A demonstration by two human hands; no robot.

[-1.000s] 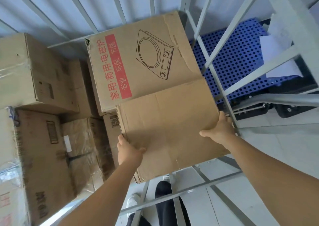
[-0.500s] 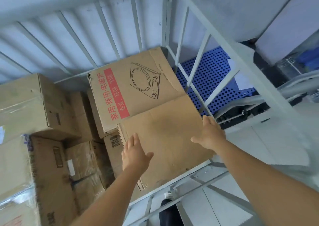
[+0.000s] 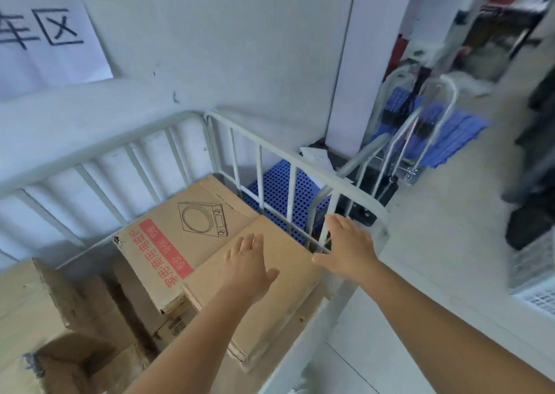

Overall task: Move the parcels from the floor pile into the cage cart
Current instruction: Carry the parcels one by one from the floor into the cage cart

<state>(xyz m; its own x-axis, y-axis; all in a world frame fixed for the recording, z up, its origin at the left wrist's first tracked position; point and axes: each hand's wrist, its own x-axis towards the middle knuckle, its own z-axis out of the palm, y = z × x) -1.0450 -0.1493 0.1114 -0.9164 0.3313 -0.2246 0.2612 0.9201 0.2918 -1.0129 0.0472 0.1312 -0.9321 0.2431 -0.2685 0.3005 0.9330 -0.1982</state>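
Head camera showed your left hand spread flat, fingers straight, hovering over the plain box with nothing held; whether the palm touched the cardboard could not be told. Your right hand was open too, fingers extended beside the side rail of the cage cart, holding nothing.

That plain box lay inside the cart at its near right corner, its far edge against the printed box with the cooker drawing and the red stripe. More boxes filled the left of the cart, one near the bottom edge with an open flap.

The risk you faced, as I judge it: the plain box seemed to sit tilted, its near edge lower than the far one and close to the cart's front bar, so it could have slid or tipped forward once left alone. Its corners looked crushed, so weight piled on top might have made it sag. Your right fingers were near the bars, where a shifting box could have pinched them.

What supported the plain box from below was hidden. The floor pile was out of frame. The wall sign was cut off at the left, and the blue crates and trolleys to the right were blurred.
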